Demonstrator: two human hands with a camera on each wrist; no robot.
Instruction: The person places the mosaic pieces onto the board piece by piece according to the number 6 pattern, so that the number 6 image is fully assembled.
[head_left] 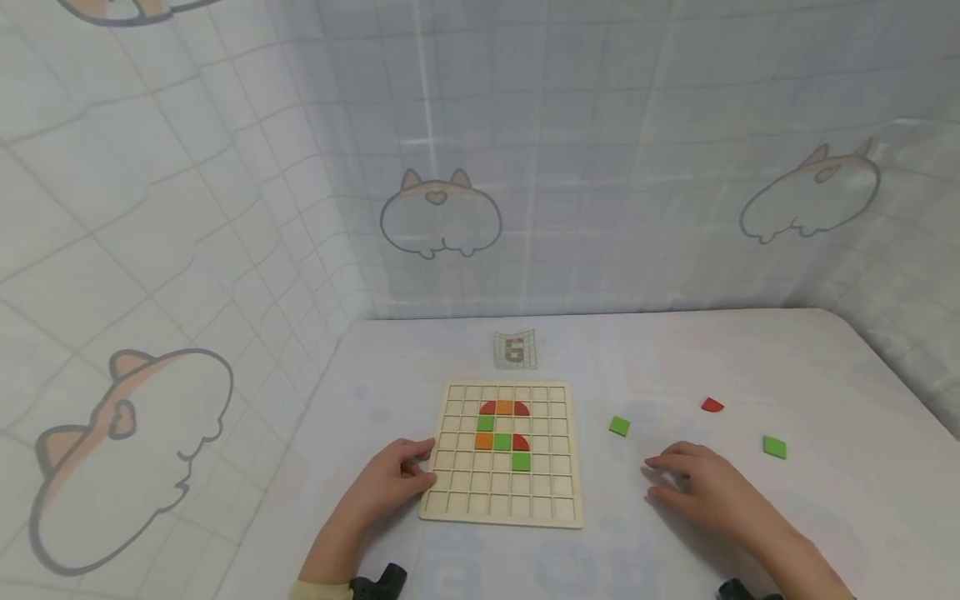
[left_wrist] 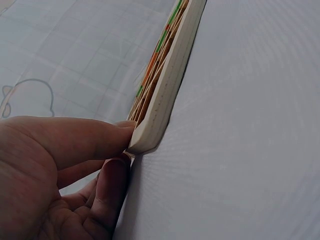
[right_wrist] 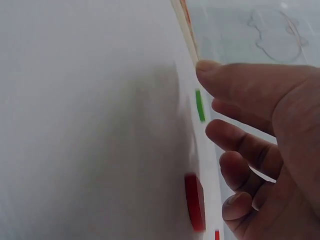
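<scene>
My left hand [head_left: 392,479] holds the left edge of a pale wooden grid board [head_left: 457,508], thumb and fingers at its rim. Set in the board's cells are several red, orange and green pieces, among them a green square [head_left: 521,462] and an orange square [head_left: 483,441]. To the right, my right hand [head_left: 697,487] hovers over the table, fingers loosely bent, holding nothing. Near it lie a green square [head_left: 618,426], a red quarter-round piece [head_left: 712,405] and another green square [head_left: 775,447]. In the right wrist view a red piece [right_wrist: 195,202] lies near the fingers.
Behind the board lies a small pattern card [head_left: 515,349] showing a figure in coloured blocks. A white cloth covers the table [head_left: 390,358]. Curtains [head_left: 585,250] with cartoon animal outlines hang at the back and both sides.
</scene>
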